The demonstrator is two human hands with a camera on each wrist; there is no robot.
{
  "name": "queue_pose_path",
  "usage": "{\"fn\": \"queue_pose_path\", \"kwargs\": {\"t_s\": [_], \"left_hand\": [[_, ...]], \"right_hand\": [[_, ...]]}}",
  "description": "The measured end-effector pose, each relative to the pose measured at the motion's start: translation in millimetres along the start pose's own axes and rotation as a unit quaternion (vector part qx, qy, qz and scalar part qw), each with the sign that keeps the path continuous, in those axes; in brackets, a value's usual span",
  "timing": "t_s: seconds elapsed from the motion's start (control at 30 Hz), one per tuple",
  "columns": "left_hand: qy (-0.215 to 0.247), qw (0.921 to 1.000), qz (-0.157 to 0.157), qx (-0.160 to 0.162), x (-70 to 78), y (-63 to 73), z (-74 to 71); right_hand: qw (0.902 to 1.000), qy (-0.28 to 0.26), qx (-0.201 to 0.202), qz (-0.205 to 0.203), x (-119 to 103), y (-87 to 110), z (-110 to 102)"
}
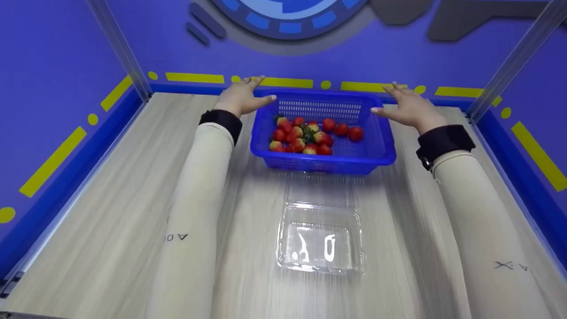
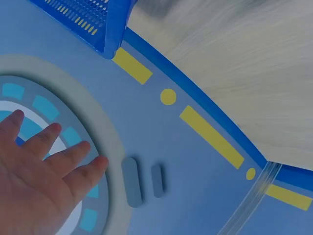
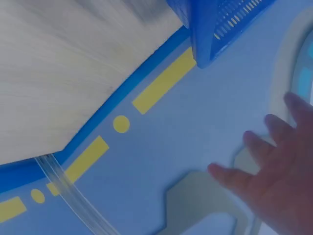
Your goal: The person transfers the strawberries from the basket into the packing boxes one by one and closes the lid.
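A blue plastic basket (image 1: 323, 163) stands at the back of the table, with several strawberries (image 1: 296, 133) heaped at its left and middle and small round red fruits (image 1: 342, 129) toward its right. My left hand (image 1: 242, 96) is spread out over the basket's left back corner, and the wrist view shows the same left hand (image 2: 44, 181) with fingers apart and nothing in it. At the other side, my right hand (image 1: 412, 107) reaches near the right rim with its fingers extended; in its wrist view the right hand (image 3: 279, 161) holds nothing.
An open clear plastic clamshell box (image 1: 319, 246) lies in front of the basket, its transparent lid (image 1: 321, 188) folded back toward it. Blue walls (image 1: 310, 62) with yellow marks enclose the wooden table (image 1: 133, 199) at the back and both sides. Clear posts (image 1: 126, 48) stand in the back corners.
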State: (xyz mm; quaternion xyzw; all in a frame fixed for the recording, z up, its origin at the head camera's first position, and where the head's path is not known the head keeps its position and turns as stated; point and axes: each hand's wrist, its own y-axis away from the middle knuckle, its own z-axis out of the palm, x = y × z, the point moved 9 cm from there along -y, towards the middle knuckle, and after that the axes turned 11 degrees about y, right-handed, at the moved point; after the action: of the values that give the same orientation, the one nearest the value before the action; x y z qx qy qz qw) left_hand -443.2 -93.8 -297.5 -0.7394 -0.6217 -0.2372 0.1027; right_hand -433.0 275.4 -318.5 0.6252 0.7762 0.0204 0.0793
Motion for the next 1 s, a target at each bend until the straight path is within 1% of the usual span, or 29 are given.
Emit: {"fn": "queue_pose_path", "kwargs": {"t_s": [0.07, 0.13, 0.23, 0.3, 0.37, 0.43, 0.53, 0.6, 0.67, 0.73, 0.77, 0.83, 0.87, 0.93, 1.0], "left_hand": [[0.036, 0.9993, -0.001, -0.009, -1.7, -0.3, 0.5], [0.075, 0.9972, 0.0, -0.007, -4.9, -2.4, 1.0], [0.143, 0.9897, 0.001, 0.008, -12.4, -7.9, 3.4], [0.173, 0.9845, 0.003, 0.026, -18.7, -12.2, 6.0], [0.199, 0.9793, -0.004, 0.035, -26.0, -15.2, 11.0], [0.21, 0.9768, -0.017, 0.037, -33.8, -17.4, 18.1], [0.207, 0.9769, -0.039, 0.032, -44.0, -17.1, 30.6], [0.198, 0.9779, -0.061, 0.025, -51.5, -16.2, 41.6], [0.204, 0.9749, -0.086, 0.021, -59.2, -14.4, 51.1], [0.221, 0.9686, -0.111, 0.018, -67.0, -13.5, 58.5], [0.236, 0.9636, -0.124, 0.016, -70.1, -13.3, 61.6], [0.271, 0.9525, -0.137, 0.018, -74.3, -13.2, 64.8], [0.284, 0.9482, -0.142, 0.019, -76.1, -13.1, 66.1], [0.3, 0.9419, -0.15, 0.02, -78.3, -14.1, 68.7], [0.301, 0.9407, -0.154, 0.021, -78.9, -16.2, 71.0]], "right_hand": [[0.9998, -0.004, 0.016, -0.005, -2, -0.6, -8], [0.9997, -0.004, 0.024, -0.008, -5, -2.0, -14], [0.9995, -0.005, 0.028, -0.013, -12, -5.4, -18], [0.9994, -0.005, 0.03, -0.017, -16, -8.7, -19], [0.9993, -0.009, 0.029, -0.02, -20, -12.3, -18], [0.9993, -0.014, 0.028, -0.021, -23, -16.6, -15], [0.9993, -0.025, 0.021, -0.019, -29, -24.4, -10], [0.999, -0.034, 0.019, -0.021, -36, -31.3, -6], [0.9988, -0.04, 0.016, -0.024, -44, -38.9, -3], [0.9985, -0.043, 0.018, -0.029, -52, -47.1, 0], [0.9984, -0.044, 0.019, -0.03, -56, -50.4, 1], [0.9983, -0.046, 0.021, -0.03, -59, -56.1, 4], [0.9981, -0.049, 0.021, -0.03, -61, -58.6, 7], [0.9977, -0.056, 0.02, -0.032, -63, -63.8, 11], [0.9975, -0.062, 0.017, -0.031, -63, -67.4, 17]]}}
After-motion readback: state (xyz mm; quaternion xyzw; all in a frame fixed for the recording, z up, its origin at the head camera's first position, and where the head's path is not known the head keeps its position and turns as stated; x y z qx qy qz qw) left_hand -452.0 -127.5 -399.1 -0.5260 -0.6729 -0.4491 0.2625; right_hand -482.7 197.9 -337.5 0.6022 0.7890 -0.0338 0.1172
